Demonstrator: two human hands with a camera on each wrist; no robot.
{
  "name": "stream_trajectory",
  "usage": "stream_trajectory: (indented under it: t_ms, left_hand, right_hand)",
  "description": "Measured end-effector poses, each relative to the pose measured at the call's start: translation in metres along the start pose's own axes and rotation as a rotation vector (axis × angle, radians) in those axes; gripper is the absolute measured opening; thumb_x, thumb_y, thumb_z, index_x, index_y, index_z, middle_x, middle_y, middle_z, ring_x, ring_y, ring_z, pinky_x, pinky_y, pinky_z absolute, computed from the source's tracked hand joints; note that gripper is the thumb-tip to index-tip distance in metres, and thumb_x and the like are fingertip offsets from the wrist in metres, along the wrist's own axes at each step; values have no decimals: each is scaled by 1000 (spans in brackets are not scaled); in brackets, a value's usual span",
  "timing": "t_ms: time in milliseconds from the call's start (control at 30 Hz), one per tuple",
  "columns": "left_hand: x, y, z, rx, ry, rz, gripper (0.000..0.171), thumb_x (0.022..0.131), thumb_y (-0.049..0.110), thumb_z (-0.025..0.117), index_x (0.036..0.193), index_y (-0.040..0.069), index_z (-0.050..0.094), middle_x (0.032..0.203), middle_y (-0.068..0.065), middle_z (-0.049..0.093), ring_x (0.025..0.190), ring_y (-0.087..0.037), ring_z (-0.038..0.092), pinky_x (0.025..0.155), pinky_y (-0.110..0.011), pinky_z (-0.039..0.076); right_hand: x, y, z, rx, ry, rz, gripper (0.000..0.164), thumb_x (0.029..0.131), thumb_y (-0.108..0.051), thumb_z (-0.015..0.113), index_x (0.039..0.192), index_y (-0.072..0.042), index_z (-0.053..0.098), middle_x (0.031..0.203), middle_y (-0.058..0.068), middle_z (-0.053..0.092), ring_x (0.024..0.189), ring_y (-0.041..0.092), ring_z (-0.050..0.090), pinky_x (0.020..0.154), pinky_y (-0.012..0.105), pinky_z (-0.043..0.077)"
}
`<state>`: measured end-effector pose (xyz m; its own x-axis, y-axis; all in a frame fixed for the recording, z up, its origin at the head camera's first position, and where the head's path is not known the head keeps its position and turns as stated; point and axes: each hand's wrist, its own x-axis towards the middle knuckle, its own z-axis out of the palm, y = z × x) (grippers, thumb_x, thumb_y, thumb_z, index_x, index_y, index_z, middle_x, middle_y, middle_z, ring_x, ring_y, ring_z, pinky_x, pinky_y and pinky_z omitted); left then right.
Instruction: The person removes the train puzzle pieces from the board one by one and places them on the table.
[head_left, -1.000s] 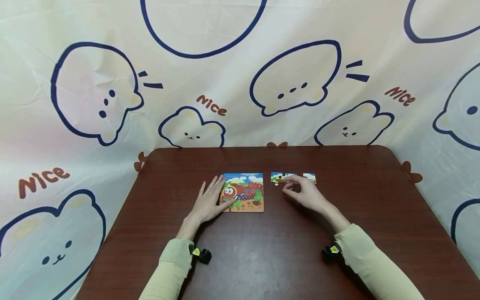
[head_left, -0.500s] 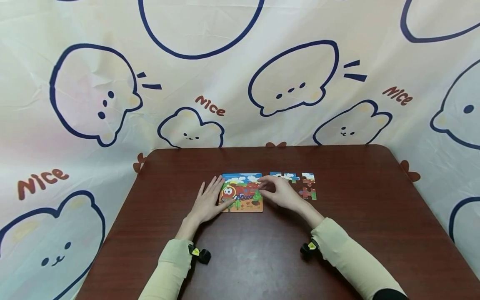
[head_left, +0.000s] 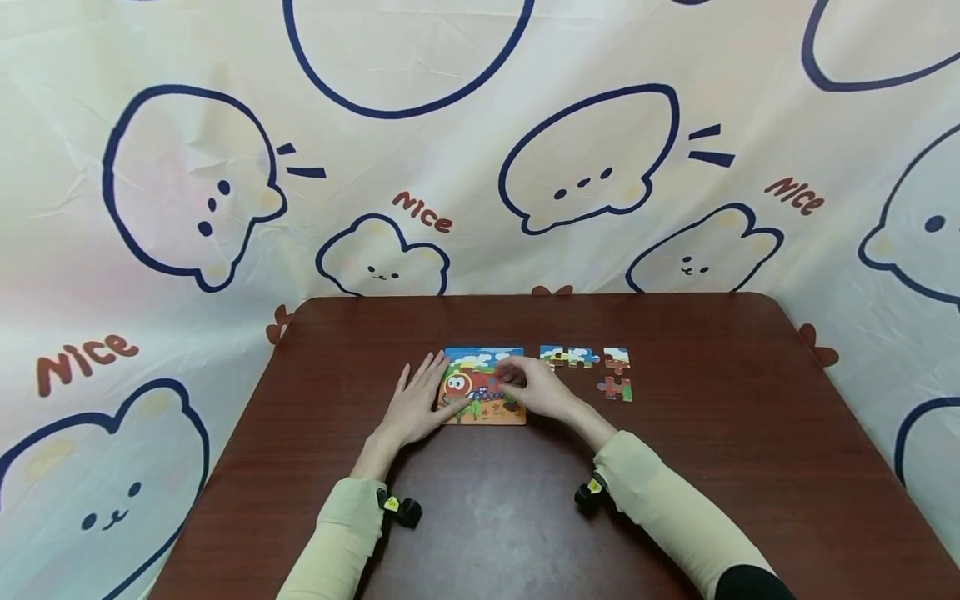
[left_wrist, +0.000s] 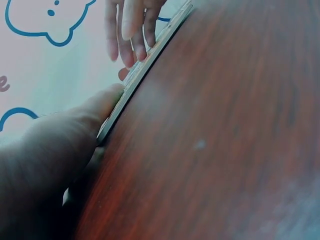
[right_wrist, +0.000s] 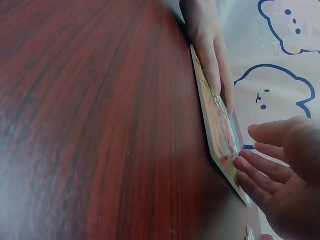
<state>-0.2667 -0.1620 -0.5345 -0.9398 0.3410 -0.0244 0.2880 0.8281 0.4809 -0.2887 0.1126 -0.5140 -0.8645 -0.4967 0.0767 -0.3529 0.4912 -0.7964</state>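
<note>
A flat picture puzzle board [head_left: 490, 417] with a bright cartoon scene lies on the brown table. My left hand [head_left: 416, 404] rests across its left edge, fingers spread and thumb on the picture. Over its right half is my right hand [head_left: 536, 387], covering part of the picture. In the right wrist view, the thumb [right_wrist: 277, 132] stands apart from the fingers [right_wrist: 262, 170], and no piece shows between them. The left wrist view has the fingertips [left_wrist: 142, 52] of my right hand at the board's surface.
Right of the board lie several loose jigsaw pieces: blue-sky pieces [head_left: 581, 357], another sky piece [head_left: 617, 359] and a red-and-green piece [head_left: 617, 388]. Behind the table [head_left: 480, 533] hangs a cloth [head_left: 480, 167] printed with cartoon outlines.
My right hand has moved left from the loose pieces onto the board's right half, uncovering the pieces beneath it. My left hand has stayed in place.
</note>
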Motion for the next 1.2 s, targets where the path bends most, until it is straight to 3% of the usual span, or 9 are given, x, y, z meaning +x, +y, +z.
stream_trajectory:
  t_ms: [233, 567, 833, 1200]
  left_hand:
    - [0, 1, 0, 2, 3, -7, 96, 106, 60, 65, 177, 11, 24, 186, -12, 18, 175, -32, 11, 140, -66, -1]
    - [1, 2, 0, -4, 0, -5, 95, 106, 59, 66, 176, 10, 25, 185, -13, 19, 175, -32, 11, 140, -66, 0]
    - [0, 1, 1, -1, 0, -8, 95, 106, 59, 66, 177, 10, 24, 185, -13, 20, 175, -32, 11, 140, -66, 0]
    - [1, 0, 0, 1, 3, -9, 94, 106, 60, 66, 176, 11, 27, 185, -11, 21, 175, -32, 12, 140, -66, 0]
  right_hand:
    - [4, -4, 8, -70, -9, -16, 35, 109, -16, 71, 140, -1, 71, 128, 14, 77, 114, 27, 76, 100, 45, 64]
    - [7, -4, 14, -74, -12, -24, 30, 106, -13, 74, 135, -5, 75, 114, 7, 79, 104, 18, 75, 94, 38, 65]
    - [10, -6, 18, -41, 38, 41, 29, 102, -8, 77, 130, -2, 78, 106, 8, 80, 90, 12, 71, 80, 28, 61]
    - [13, -16, 31, -83, 124, 141, 40, 92, -7, 89, 129, 3, 78, 99, 7, 78, 82, 11, 69, 79, 32, 63]
